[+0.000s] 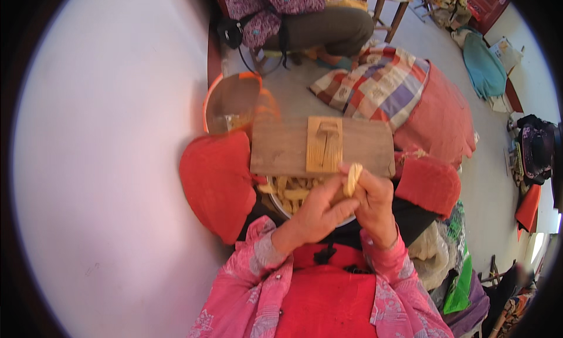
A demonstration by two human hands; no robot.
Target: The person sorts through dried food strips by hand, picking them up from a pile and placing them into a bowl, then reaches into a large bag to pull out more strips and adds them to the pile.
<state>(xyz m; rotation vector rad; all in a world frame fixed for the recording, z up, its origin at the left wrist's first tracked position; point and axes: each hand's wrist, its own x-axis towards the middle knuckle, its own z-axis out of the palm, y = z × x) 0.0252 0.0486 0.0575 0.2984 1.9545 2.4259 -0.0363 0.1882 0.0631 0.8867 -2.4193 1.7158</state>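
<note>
Between my two hands, just above the near edge of a wooden board (369, 144), is a pale yellow, ridged strip (353, 180) that looks like dough. My right hand (376, 204) pinches it with bent fingers. My left hand (319, 209) meets it from the other side, its fingertips partly hidden behind the strip. Fixed or lying on the board is a small yellow ribbed plate (315, 156) with a dark slit and a small raised wooden piece (328, 128). Under the board and my hands, a white-rimmed basin (280, 205) holds several similar yellow strips.
Red padded covers (214, 182) lie over my knees. Beyond the board stands an orange bucket (205, 112), with a checked cloth (384, 83) to its right. Another person (319, 30) sits at the far side. A white wall (117, 162) rises on my left; bags (460, 285) are piled at right.
</note>
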